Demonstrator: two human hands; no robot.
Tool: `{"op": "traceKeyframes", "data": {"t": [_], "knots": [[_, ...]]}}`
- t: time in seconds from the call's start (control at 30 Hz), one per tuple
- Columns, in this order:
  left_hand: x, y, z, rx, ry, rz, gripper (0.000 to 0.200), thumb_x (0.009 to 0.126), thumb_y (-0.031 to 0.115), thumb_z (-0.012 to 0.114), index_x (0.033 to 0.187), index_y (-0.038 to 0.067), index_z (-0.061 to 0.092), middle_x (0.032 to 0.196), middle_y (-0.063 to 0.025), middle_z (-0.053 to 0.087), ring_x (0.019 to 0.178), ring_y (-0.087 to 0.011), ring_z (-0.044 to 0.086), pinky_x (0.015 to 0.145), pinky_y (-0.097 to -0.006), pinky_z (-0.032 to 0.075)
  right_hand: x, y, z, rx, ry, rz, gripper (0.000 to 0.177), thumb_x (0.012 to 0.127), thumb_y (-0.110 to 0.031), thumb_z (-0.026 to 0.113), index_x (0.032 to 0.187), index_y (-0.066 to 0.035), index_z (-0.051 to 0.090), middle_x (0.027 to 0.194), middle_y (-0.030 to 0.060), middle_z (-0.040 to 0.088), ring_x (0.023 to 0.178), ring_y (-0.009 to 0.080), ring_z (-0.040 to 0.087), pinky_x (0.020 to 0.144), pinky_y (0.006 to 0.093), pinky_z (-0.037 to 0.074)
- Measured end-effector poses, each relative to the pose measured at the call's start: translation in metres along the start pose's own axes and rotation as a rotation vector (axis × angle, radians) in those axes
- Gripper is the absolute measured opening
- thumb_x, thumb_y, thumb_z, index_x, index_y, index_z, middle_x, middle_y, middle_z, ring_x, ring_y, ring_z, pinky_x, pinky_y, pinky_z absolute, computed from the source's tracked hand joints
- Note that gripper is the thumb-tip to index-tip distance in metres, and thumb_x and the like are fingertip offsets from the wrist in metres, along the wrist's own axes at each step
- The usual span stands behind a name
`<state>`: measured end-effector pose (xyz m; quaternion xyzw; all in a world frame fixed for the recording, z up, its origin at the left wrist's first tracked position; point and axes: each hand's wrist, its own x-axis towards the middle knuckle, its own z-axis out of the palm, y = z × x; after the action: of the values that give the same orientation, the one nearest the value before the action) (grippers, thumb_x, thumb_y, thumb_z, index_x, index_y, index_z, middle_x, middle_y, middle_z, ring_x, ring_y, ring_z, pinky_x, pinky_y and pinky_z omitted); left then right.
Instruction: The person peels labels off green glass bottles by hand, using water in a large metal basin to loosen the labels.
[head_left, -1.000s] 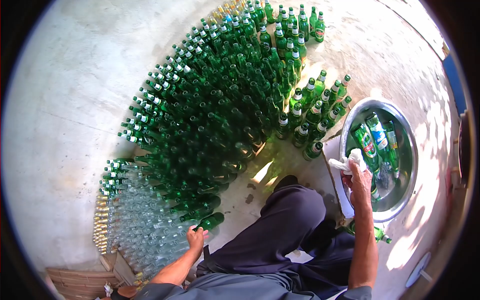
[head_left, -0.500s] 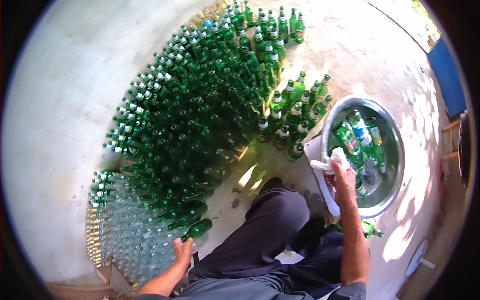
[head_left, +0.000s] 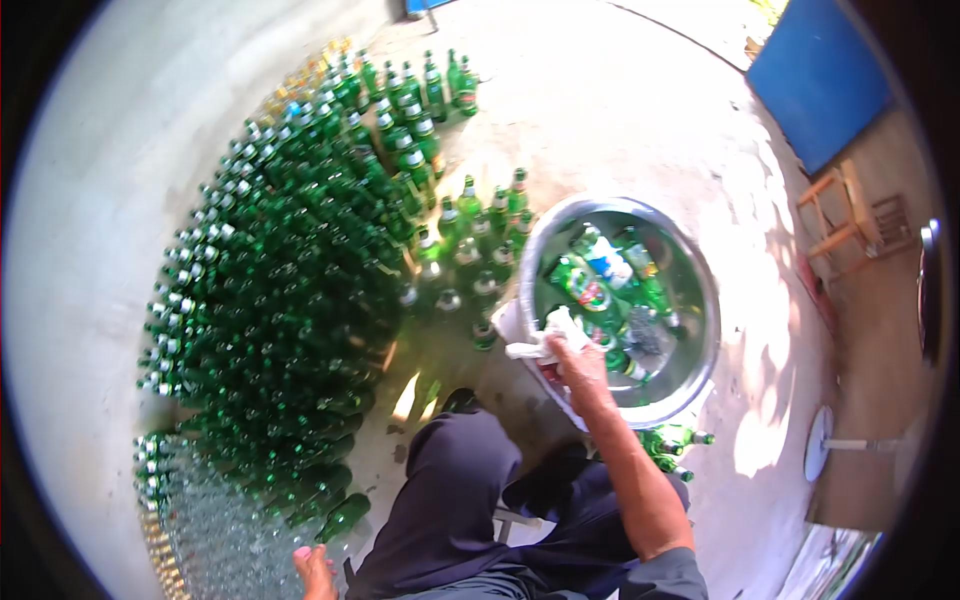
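Observation:
My right hand (head_left: 583, 372) is closed around a bunched white cloth (head_left: 560, 330) over the near left rim of a round metal basin (head_left: 706, 290). In the basin, several green bottles (head_left: 583, 285) lie in water beside a grey scouring pad (head_left: 648, 335). My left hand (head_left: 316, 572) is at the lower left, its thumb and fingers apart and nothing seen between them. Just beyond its fingertips a green bottle (head_left: 346, 516) lies on its side, neck toward me, at the end of a large group of green bottles (head_left: 280, 290).
Clear glass bottles (head_left: 215, 520) stand massed at the lower left. More green bottles (head_left: 480, 235) stand left of the basin, and a few lie (head_left: 675, 440) below it. A wooden chair (head_left: 840, 215), a blue panel (head_left: 815, 85) and a white round-topped object (head_left: 820, 443) are at right.
The view has swung right, so things sit further left. My left hand has drawn back from the green bottle's neck and let it go. My right hand still holds the cloth.

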<state>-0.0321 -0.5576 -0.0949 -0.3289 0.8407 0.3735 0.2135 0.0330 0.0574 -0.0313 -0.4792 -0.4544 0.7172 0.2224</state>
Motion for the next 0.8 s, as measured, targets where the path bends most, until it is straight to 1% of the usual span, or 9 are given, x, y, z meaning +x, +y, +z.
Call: {"op": "traceKeyframes", "data": {"t": [0.07, 0.13, 0.23, 0.3, 0.37, 0.5, 0.63, 0.77, 0.8], "knots": [[0.001, 0.026, 0.013, -0.107, -0.023, 0.043, 0.051, 0.085, 0.027, 0.069, 0.127, 0.009, 0.046, 0.098, -0.0082, 0.057, 0.07, -0.0204, 0.058, 0.05, -0.0351, 0.045, 0.001, 0.002, -0.002, -0.041, -0.013, -0.05, 0.016, 0.094, -0.02, 0.069, 0.101, -0.006, 0.067, 0.079, 0.0018, 0.064, 0.06, 0.0106, 0.058, 0.05, 0.027, 0.047], [-0.009, 0.08, 0.036, -0.241, -0.174, 0.225, 0.046, 0.091, 0.017, 0.062, 0.131, 0.005, 0.043, 0.097, -0.0095, 0.06, 0.064, -0.0182, 0.058, 0.048, -0.0295, 0.046, 0.002, 0.001, -0.008, -0.103, -0.022, -0.072, 0.021, 0.095, -0.024, 0.069, 0.101, -0.004, 0.069, 0.077, 0.0018, 0.064, 0.06, 0.0102, 0.057, 0.05, 0.0276, 0.047], [-0.044, 0.182, 0.079, -0.329, -0.428, 0.573, 0.044, 0.097, 0.021, 0.061, 0.133, 0.002, 0.045, 0.098, -0.0087, 0.063, 0.067, -0.0149, 0.06, 0.053, -0.0243, 0.047, 0.005, -0.004, -0.017, -0.068, 0.024, -0.077, 0.028, 0.095, -0.03, 0.069, 0.103, -0.003, 0.07, 0.076, 0.0027, 0.065, 0.059, 0.0112, 0.06, 0.052, 0.0274, 0.049], [-0.067, 0.246, 0.109, -0.28, -0.458, 0.745, 0.035, 0.098, 0.021, 0.062, 0.124, -0.002, 0.053, 0.093, -0.008, 0.065, 0.069, -0.0123, 0.061, 0.054, -0.0237, 0.047, 0.003, -0.021, -0.025, 0.028, 0.107, -0.017, 0.03, 0.095, -0.033, 0.07, 0.103, -0.004, 0.071, 0.079, 0.0049, 0.068, 0.064, 0.013, 0.065, 0.054, 0.0272, 0.053], [-0.09, 0.298, 0.142, -0.276, -0.569, 0.828, 0.027, 0.098, 0.018, 0.063, 0.117, -0.001, 0.058, 0.093, -0.0076, 0.066, 0.069, -0.0123, 0.062, 0.057, -0.0242, 0.048, 0.008, -0.031, -0.044, 0.195, 0.124, 0.033, 0.04, 0.098, -0.041, 0.066, 0.115, -0.005, 0.063, 0.092, 0.0091, 0.071, 0.072, 0.0189, 0.071, 0.058, 0.0326, 0.058], [-0.132, 0.36, 0.212, -0.312, -0.848, 0.802, 0.02, 0.097, 0.014, 0.064, 0.112, 0.002, 0.061, 0.092, -0.0084, 0.068, 0.07, -0.0131, 0.065, 0.06, -0.0245, 0.05, 0.008, -0.064, -0.086, 0.443, 0.243, -0.014, 0.045, 0.098, -0.048, 0.065, 0.116, -0.006, 0.061, 0.087, 0.0079, 0.07, 0.075, 0.0179, 0.071, 0.061, 0.0315, 0.057], [-0.206, 0.415, 0.269, -0.021, -1.172, 1.005, 0.02, 0.096, 0.015, 0.064, 0.11, 0.001, 0.062, 0.093, -0.0079, 0.069, 0.073, -0.0133, 0.067, 0.063, -0.025, 0.053, 0.005, -0.077, -0.127, 0.571, 0.365, -0.04, 0.05, 0.094, -0.053, 0.068, 0.114, -0.008, 0.062, 0.086, 0.0064, 0.07, 0.075, 0.0168, 0.07, 0.06, 0.0297, 0.054], [-0.217, 0.428, 0.373, 0.406, -1.008, 1.65, 0.027, 0.091, 0.017, 0.069, 0.11, -0.001, 0.062, 0.088, -0.0111, 0.068, 0.076, -0.0185, 0.068, 0.069, -0.033, 0.056, 0.002, -0.081, -0.147, 0.699, 0.412, -0.036, 0.043, 0.095, -0.047, 0.07, 0.118, -0.011, 0.06, 0.096, 0.005, 0.069, 0.077, 0.018, 0.07, 0.056, 0.0278, 0.052], [-0.217, 0.425, 0.397, 0.52, -0.95, 1.739, 0.035, 0.086, 0.022, 0.072, 0.11, -0.001, 0.063, 0.091, -0.0166, 0.068, 0.081, -0.0268, 0.069, 0.074, -0.0388, 0.057, 0.002, -0.083, -0.148, 0.708, 0.41, -0.05, 0.044, 0.095, -0.047, 0.07, 0.118, -0.012, 0.06, 0.095, 0.005, 0.069, 0.077, 0.0179, 0.07, 0.056, 0.0281, 0.052]]}}
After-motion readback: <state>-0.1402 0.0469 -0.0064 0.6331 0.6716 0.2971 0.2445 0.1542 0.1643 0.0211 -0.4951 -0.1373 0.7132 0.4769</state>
